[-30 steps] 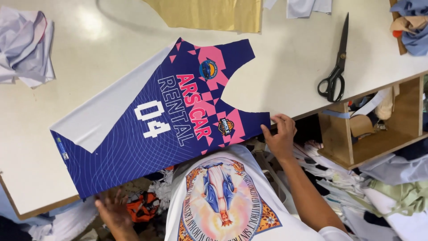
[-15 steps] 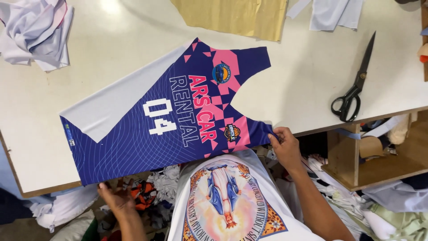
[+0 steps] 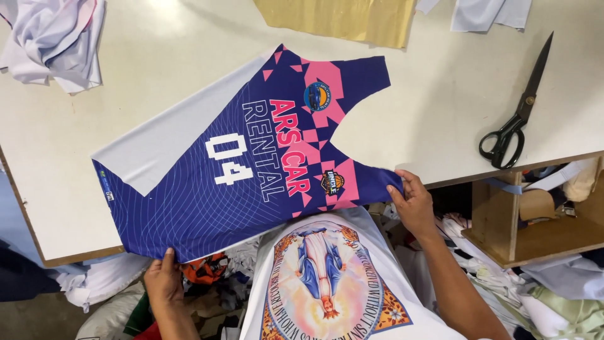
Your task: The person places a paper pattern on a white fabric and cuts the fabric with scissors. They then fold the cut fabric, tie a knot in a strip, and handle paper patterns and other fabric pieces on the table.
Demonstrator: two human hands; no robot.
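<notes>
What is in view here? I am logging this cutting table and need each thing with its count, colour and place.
jersey panel: one, dark blue with pink patches and a white side strip, flat on the table
table: one, off-white, across the upper view
scissors: one pair, black, table's right edge
fabric piece: one, tan, top centre
cloth heap: one, white and pale lilac, top left
wooden shelf: one, brown, under the table at right
left hand: holds the panel's lower corner
right hand: holds the panel's shoulder strap

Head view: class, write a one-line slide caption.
Left hand and right hand hold a blue-and-pink jersey panel flat at the table edge, scissors nearby.
</notes>
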